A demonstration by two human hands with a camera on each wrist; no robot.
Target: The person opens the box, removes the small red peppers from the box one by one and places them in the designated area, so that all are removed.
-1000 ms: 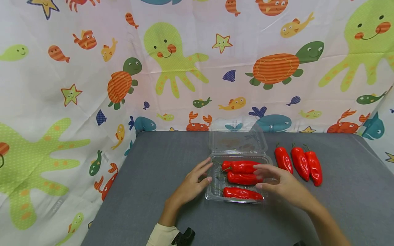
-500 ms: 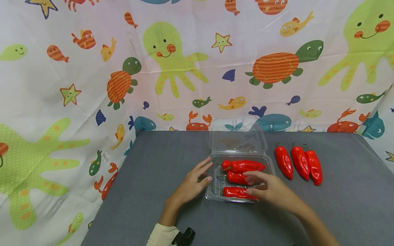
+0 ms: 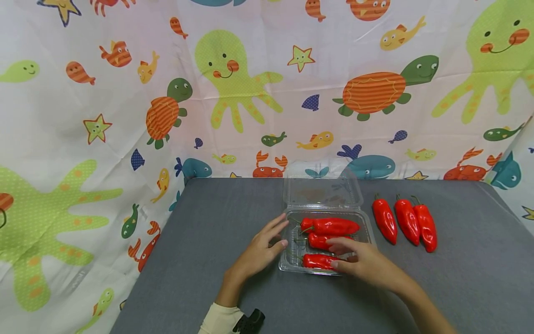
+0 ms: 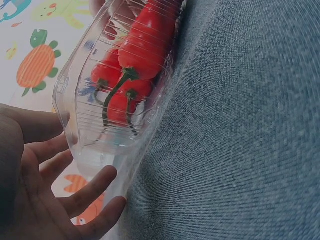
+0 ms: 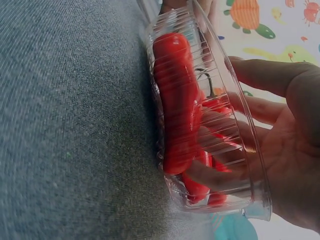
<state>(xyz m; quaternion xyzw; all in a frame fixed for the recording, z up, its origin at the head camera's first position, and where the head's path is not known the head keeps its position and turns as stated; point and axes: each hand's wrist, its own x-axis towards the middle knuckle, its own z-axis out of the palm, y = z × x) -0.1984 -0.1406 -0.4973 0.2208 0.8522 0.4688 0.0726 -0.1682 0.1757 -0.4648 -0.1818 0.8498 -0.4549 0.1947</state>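
1. Sea-creature cloth (image 3: 250,144): it hangs behind and to the left of the grey surface (image 3: 221,208).
2. Clear container (image 3: 284,266): it sits on the surface with its hinged lid (image 3: 321,195) raised at the back.
3. Right hand (image 3: 369,265): it reaches over the container's right side, fingers inside among the peppers, thumb apart from them; no firm grip shows.
4. Left hand (image 3: 260,248): fingers spread at the container's left edge, seemingly steadying it.
5. Red peppers: in the container lie a near one (image 3: 317,261), a middle one (image 3: 318,241) and a far one (image 3: 333,226), perhaps overlapping another. Three loose peppers (image 3: 406,221) lie to the right on the surface.

6. Step in hand, as I judge it: placing or straightening peppers inside. The next move probably calls for clearing the right hand of the rim, then fetching a loose pepper.
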